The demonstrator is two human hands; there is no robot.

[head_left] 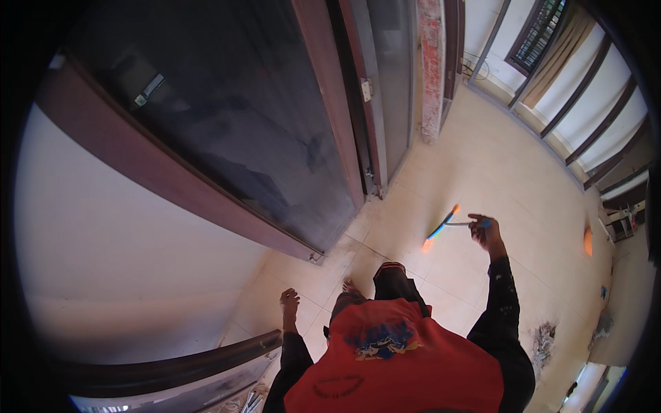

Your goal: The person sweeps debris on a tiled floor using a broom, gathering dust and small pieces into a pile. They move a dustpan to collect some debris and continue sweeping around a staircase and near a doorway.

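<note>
My right hand (485, 230) is held out to the front right, its fingers closed round the pale handle of a T-shaped squeegee (441, 228). The squeegee's head is a slim blue bar with orange ends, tilted over the tiled floor; whether it touches the tiles I cannot tell. Down at my left side, my left hand (290, 299) hangs with loosely curled fingers somewhat apart and nothing in them. Nearest to that hand are the white wall and the foot of a dark glass door (227, 131) in a reddish-brown frame.
Beige tiled floor (509, 172) stretches ahead and right. A dark rail (172, 361) stands close on my left. Farther off are a paint-marked post (432, 69), framed white panels (585, 103) and an orange object (588, 241). A heap of debris (544, 341) lies on the right.
</note>
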